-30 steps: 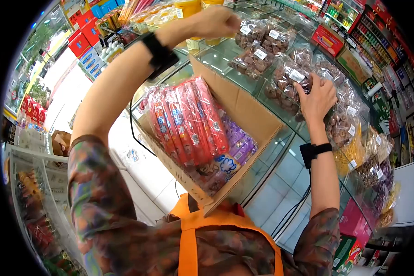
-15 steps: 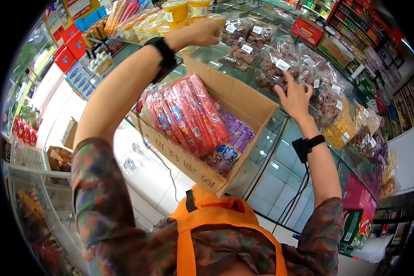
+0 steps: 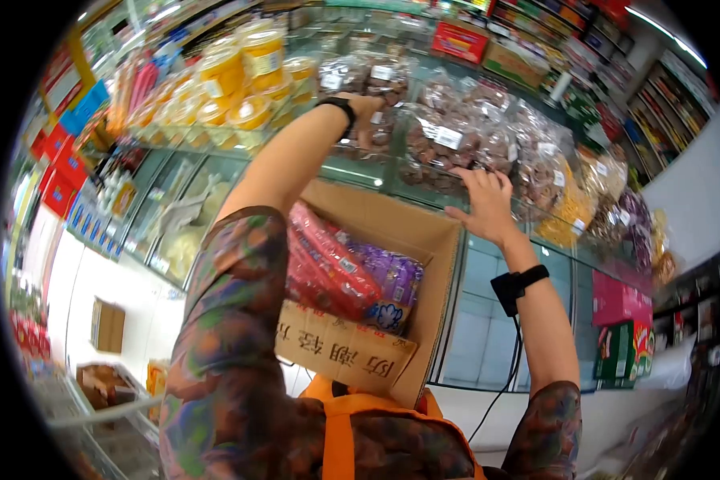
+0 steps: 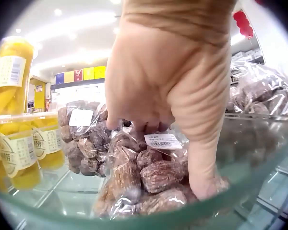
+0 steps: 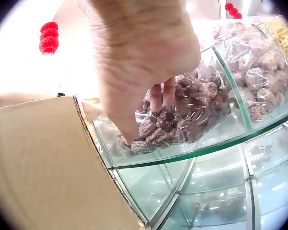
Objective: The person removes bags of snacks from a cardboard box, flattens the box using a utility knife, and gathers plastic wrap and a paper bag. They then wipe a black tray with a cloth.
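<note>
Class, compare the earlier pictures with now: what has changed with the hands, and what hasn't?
The left hand has moved right onto a labelled bag and now grips it. The right hand has drawn back toward the cardboard box. The red packets are still inside.

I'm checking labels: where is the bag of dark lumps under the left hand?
In the left wrist view, the bag sits low centre beneath the left hand, right of another labelled bag, with yellow-filled jars farther left.
</note>
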The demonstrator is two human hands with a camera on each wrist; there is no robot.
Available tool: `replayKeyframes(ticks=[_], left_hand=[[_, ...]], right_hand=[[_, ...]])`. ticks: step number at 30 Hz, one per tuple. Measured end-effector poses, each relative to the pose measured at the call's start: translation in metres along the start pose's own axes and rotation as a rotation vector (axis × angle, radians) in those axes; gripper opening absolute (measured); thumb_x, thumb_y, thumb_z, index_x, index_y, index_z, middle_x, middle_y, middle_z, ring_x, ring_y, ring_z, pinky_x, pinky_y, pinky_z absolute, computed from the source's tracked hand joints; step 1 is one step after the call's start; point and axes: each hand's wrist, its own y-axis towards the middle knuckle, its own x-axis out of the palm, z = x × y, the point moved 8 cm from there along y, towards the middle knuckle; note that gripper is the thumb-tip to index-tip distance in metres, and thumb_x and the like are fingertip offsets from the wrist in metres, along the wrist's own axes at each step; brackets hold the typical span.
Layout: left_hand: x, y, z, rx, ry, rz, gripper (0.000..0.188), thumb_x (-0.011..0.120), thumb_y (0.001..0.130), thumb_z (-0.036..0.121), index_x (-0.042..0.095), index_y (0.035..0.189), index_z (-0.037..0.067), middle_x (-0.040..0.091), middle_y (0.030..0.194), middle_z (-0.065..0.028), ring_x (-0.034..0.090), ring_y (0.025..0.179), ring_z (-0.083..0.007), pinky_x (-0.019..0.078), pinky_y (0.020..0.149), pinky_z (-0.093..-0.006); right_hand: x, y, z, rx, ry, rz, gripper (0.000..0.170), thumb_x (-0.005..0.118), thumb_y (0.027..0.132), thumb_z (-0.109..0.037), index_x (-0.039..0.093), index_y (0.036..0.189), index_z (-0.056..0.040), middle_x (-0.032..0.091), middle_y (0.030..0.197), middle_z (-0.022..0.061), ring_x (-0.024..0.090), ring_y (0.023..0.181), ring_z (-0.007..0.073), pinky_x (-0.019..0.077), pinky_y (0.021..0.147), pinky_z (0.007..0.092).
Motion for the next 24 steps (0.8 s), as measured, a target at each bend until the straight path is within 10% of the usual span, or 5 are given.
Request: replayKeyframes(ticks=[5,10,17,24], left_hand=[[-0.004,0.000,-0.007,-0.052,0.112,-0.010,0.123,0.092,0.042,0.045,0.028,0.137,-0.002,0.045,0.134,-0.0255,0.044,0.126,-0.0395,0.0424,0.100,-0.0441],[-0.004,0.000,0.005,0.105,0.146,0.131,0.093,0.093,0.041,0.034,0.043,0.110,-0.004,0.058,0.112,-0.0241,0.052,0.111,-0.0432,0.0498,0.083,-0.0484],[-0.011,-0.058,0.029,0.059,0.298,0.550,0.073,0.084,0.058,0.011,0.039,0.115,0.008,0.056,0.111,-0.0173,0.054,0.108,-0.0367,0.0518,0.080,-0.0495],[-0.032,-0.030,0.021,0.038,0.288,0.588,0.071,0.084,0.060,0.021,0.040,0.115,0.008,0.058,0.110,-0.0113,0.056,0.105,-0.0327,0.0524,0.077,-0.0446]], right_hand=[[-0.003,0.000,-0.001,0.076,0.042,-0.047,0.065,0.077,0.071,-0.033,0.049,0.128,-0.0191,0.051,0.102,0.0075,0.047,0.108,0.0272,0.0203,0.107,0.0464],[-0.001,-0.001,0.002,0.100,0.031,-0.043,0.065,0.077,0.072,-0.031,0.048,0.129,-0.0189,0.051,0.105,0.0075,0.046,0.110,0.0273,0.0182,0.108,0.0468],[0.005,-0.001,-0.001,0.137,-0.008,-0.091,0.068,0.077,0.074,-0.032,0.044,0.132,-0.0202,0.049,0.112,0.0082,0.042,0.116,0.0282,0.0183,0.107,0.0483],[0.002,-0.001,-0.005,0.156,-0.013,-0.039,0.068,0.080,0.069,-0.027,0.046,0.128,-0.0171,0.048,0.108,0.0081,0.045,0.110,0.0275,0.0203,0.107,0.0475]])
